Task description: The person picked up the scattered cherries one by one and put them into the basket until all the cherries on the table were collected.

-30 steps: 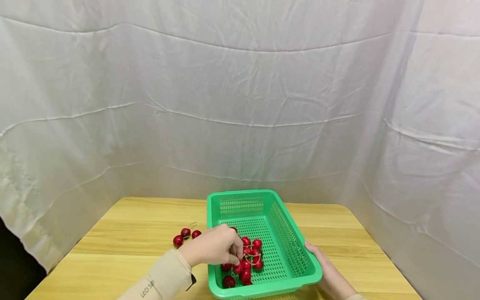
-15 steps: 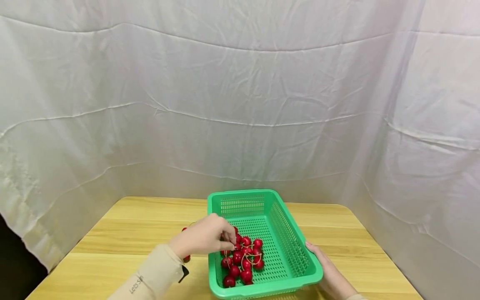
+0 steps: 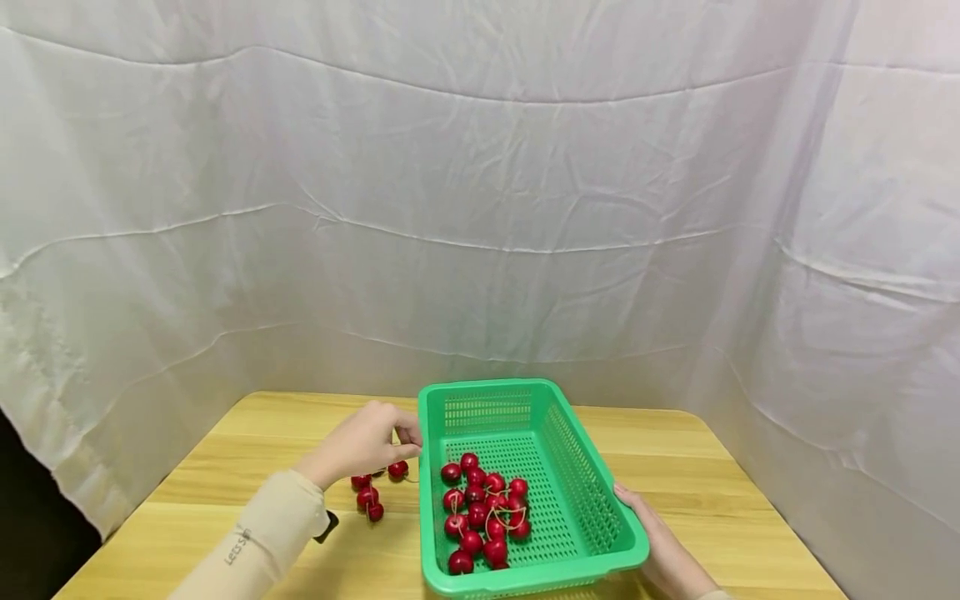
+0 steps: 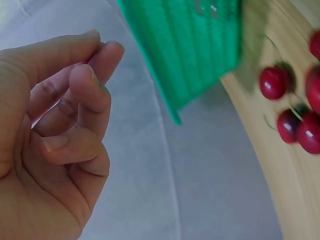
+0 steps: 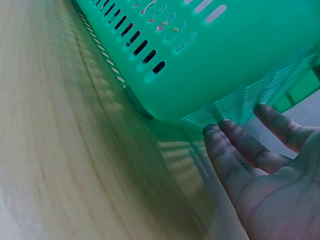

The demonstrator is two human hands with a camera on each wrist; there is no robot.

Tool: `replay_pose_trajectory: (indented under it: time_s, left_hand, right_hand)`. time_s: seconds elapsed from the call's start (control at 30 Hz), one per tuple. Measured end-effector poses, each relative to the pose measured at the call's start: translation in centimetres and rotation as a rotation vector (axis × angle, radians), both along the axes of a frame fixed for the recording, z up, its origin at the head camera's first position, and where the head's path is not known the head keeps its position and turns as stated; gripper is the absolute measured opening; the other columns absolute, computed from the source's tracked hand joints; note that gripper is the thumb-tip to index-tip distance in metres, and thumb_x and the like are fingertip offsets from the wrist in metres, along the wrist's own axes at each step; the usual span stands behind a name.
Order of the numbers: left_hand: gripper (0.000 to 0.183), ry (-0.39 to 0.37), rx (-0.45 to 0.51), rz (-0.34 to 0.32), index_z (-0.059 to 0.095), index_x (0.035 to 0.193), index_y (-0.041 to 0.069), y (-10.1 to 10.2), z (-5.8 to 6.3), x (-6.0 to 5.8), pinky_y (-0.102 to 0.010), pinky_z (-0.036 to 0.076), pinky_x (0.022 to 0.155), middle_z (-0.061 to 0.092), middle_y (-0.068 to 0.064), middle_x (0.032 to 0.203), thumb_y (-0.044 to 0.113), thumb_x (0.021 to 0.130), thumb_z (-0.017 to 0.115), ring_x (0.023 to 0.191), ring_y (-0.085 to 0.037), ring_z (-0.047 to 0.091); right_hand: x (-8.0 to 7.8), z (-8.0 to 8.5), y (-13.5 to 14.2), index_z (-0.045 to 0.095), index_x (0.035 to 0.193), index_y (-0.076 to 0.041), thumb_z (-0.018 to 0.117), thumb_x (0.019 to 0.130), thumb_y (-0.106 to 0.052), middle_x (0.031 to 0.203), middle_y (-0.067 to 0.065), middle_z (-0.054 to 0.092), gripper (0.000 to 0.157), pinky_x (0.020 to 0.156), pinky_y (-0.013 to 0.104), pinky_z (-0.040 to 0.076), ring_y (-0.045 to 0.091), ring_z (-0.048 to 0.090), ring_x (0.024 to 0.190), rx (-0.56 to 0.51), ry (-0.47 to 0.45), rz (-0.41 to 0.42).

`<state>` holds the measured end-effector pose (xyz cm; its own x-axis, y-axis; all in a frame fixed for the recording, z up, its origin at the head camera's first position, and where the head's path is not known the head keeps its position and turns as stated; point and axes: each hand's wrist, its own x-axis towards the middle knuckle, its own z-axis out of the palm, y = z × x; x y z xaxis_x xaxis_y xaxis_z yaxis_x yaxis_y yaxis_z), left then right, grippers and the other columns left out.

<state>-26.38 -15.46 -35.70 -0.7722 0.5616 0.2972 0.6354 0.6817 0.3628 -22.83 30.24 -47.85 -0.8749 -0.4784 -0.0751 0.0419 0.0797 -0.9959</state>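
Observation:
A green plastic basket point(image 3: 538, 575) with slotted walls holds several red cherries point(image 3: 477, 515) with stems, gathered toward its left and near side. My left hand point(image 3: 371, 444) is in the air just outside the basket's left rim, above a small cluster of cherries point(image 3: 367, 497) on the table. In the left wrist view its fingers point(image 4: 90, 90) are loosely bent, thumb close to the index finger, and nothing is between them. My right hand point(image 3: 660, 542) rests against the basket's right outer wall near the front corner, its fingertips point(image 5: 227, 125) extended along the green plastic.
The basket stands on a wooden table point(image 3: 675, 467) with rounded far corners. Pale cloth point(image 3: 480, 208) hangs around its back and sides. A dark gap point(image 3: 37, 508) shows at the far left.
My left hand has moved up and left out of the basket to beside its left rim. Cherries it covered are now visible in the basket. The right hand stays at the basket's side.

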Motion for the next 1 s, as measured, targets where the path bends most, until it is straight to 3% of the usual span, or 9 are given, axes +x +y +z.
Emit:
replay_pose_trajectory:
  time_s: [0.43, 0.7, 0.9, 1.0]
  left_hand:
    - [0.015, -0.144, 0.012, 0.161, 0.075, 0.084, 0.017, -3.5, -3.0, -1.5, -0.037, 0.055, 0.08, 0.07, 0.011, 0.079, 0.006, 0.091, 0.082, 0.079, -0.009, 0.062]
    - [0.017, -0.198, 0.0, 0.159, 0.075, 0.082, 0.018, -4.9, -4.4, -1.6, -0.03, 0.052, 0.073, 0.071, 0.01, 0.077, 0.004, 0.088, 0.085, 0.075, -0.009, 0.061]
    - [0.017, -0.232, -0.018, 0.2, 0.076, 0.086, 0.013, -5.4, -5.4, -1.4, -0.039, 0.055, 0.081, 0.07, 0.009, 0.08, -0.002, 0.084, 0.085, 0.082, -0.01, 0.062]
    - [0.018, -0.227, -0.026, 0.187, 0.076, 0.086, 0.012, -5.6, -5.7, -1.3, -0.038, 0.056, 0.083, 0.071, 0.009, 0.081, -0.003, 0.083, 0.085, 0.083, -0.009, 0.063]
  right_hand:
    - [0.0, -0.2, 0.2, 0.003, 0.173, -0.011, 0.017, 0.117, -0.051, 0.154, -0.014, 0.049, 0.07, 0.107, 0.019, 0.045, 0.006, 0.056, 0.132, -0.029, 0.017, 0.036]
    - [0.0, -0.3, 0.2, 0.003, 0.173, -0.012, 0.016, 0.117, -0.051, 0.154, -0.016, 0.049, 0.07, 0.107, 0.018, 0.045, 0.005, 0.055, 0.132, -0.018, 0.022, 0.032]
    - [0.0, -0.3, 0.2, 0.006, 0.173, -0.013, 0.016, 0.117, -0.05, 0.158, -0.012, 0.048, 0.068, 0.107, 0.019, 0.045, 0.006, 0.055, 0.134, -0.018, 0.031, 0.036]
    - [0.0, -0.3, 0.2, 0.007, 0.173, -0.013, 0.016, 0.117, -0.049, 0.157, -0.012, 0.049, 0.067, 0.107, 0.019, 0.045, 0.006, 0.056, 0.133, -0.021, 0.033, 0.037]
